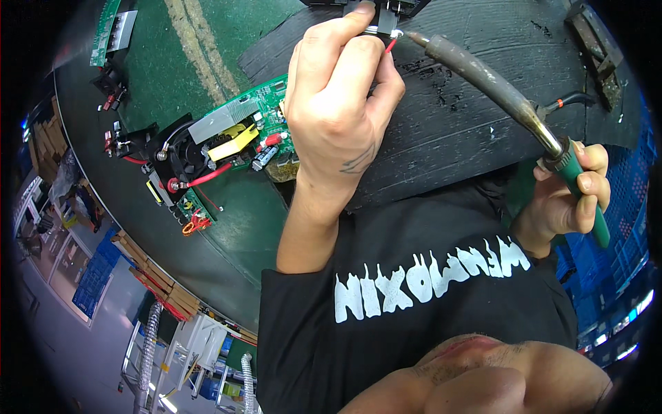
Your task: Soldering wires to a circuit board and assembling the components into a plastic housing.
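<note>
My right hand (572, 193) is wrapped round the green handle of a soldering iron (493, 86), whose long dull metal barrel slants up to the left. Its worn tip sits close beside a shiny metal terminal on a black part (379, 15) at the top edge; whether they touch I cannot tell. A short red wire (391, 45) runs from that terminal into the closed fingers of my left hand (338, 90). One finger of that hand presses on the black part, and its other fingertips are partly hidden. A green circuit board (258, 103) with a metal heat sink lies left of my left hand.
Dark matting (441, 131) covers the bench under my hands. Smaller wired parts (196, 210) lie at the left, with another board (105, 34) at the far left. A metal bracket (596, 52) and a black cable (576, 99) are at the right, near blue crates (614, 214).
</note>
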Action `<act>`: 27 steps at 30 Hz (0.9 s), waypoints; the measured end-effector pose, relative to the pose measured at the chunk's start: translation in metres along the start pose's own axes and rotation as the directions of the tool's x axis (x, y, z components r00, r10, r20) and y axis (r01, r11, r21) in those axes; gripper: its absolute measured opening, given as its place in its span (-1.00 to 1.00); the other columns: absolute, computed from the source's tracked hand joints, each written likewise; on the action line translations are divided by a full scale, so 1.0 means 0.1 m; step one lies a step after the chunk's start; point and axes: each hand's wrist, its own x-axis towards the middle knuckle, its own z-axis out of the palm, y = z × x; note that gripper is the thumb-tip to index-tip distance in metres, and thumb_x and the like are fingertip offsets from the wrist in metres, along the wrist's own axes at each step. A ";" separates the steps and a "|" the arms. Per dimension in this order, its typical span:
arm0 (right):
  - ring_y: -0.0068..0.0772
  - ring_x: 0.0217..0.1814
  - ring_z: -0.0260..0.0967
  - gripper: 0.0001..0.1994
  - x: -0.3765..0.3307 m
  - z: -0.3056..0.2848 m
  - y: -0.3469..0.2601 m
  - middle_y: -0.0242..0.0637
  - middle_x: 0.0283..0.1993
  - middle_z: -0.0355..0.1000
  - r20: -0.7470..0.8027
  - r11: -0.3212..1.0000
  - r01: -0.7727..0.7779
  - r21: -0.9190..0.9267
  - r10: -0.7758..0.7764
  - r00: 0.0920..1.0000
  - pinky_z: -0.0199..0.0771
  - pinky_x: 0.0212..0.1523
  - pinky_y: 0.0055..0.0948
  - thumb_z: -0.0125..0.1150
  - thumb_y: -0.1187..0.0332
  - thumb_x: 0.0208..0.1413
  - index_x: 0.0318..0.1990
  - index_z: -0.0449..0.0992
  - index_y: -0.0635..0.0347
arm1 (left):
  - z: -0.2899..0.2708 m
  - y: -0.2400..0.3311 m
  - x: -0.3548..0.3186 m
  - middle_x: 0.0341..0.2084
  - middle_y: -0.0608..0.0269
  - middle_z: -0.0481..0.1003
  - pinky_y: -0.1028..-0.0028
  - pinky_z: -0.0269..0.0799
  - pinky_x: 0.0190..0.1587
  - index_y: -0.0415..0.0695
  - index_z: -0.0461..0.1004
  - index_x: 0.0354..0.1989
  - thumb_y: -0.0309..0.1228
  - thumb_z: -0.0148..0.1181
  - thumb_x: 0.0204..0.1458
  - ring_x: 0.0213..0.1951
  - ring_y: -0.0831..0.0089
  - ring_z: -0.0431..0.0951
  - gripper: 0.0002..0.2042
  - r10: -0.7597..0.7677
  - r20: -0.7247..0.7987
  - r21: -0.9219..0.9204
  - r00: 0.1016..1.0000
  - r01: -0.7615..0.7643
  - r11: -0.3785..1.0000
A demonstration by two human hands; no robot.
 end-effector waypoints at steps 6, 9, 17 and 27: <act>-0.13 -0.35 0.47 -0.69 -0.01 -0.04 -0.02 -0.01 -0.10 0.29 -0.047 0.998 -0.030 0.056 0.033 0.998 0.51 -0.55 -0.50 -0.04 0.16 0.20 -0.17 0.50 0.19 | 0.01 0.02 0.00 -0.25 -0.09 0.50 0.42 0.47 -0.32 -0.35 0.49 -0.38 -0.73 0.30 -0.29 -0.34 0.16 0.53 -0.78 -0.025 -0.012 -0.025 1.000 0.025 0.999; -0.12 -0.35 0.48 -0.70 0.00 -0.03 -0.01 0.00 -0.09 0.29 -0.022 0.998 -0.038 0.048 0.039 0.999 0.52 -0.56 -0.50 -0.03 0.16 0.19 -0.17 0.50 0.19 | 0.02 0.02 0.00 -0.26 -0.09 0.50 0.43 0.47 -0.33 -0.35 0.49 -0.38 -0.73 0.30 -0.28 -0.35 0.18 0.53 -0.78 -0.048 -0.021 -0.057 0.999 0.047 0.997; -0.24 -0.48 0.48 -0.69 0.02 -0.02 0.07 -0.02 -0.10 0.32 -0.012 0.999 -0.016 0.051 0.017 1.000 0.56 -0.48 -0.41 -0.10 0.20 0.21 -0.16 0.46 0.24 | 0.01 0.02 0.02 -0.26 -0.08 0.50 0.43 0.46 -0.36 -0.34 0.49 -0.39 -0.73 0.29 -0.29 -0.37 0.19 0.52 -0.78 -0.022 -0.017 -0.026 1.000 0.022 0.999; -0.22 -0.49 0.48 -0.70 -0.01 -0.03 0.11 0.01 -0.10 0.37 -0.087 0.993 -0.047 0.111 0.057 0.995 0.55 -0.52 -0.42 -0.05 0.20 0.19 -0.17 0.48 0.24 | 0.01 0.04 0.04 -0.28 -0.09 0.52 0.45 0.47 -0.39 -0.32 0.49 -0.38 -0.75 0.27 -0.30 -0.38 0.21 0.51 -0.76 -0.051 0.027 -0.014 0.998 0.052 0.999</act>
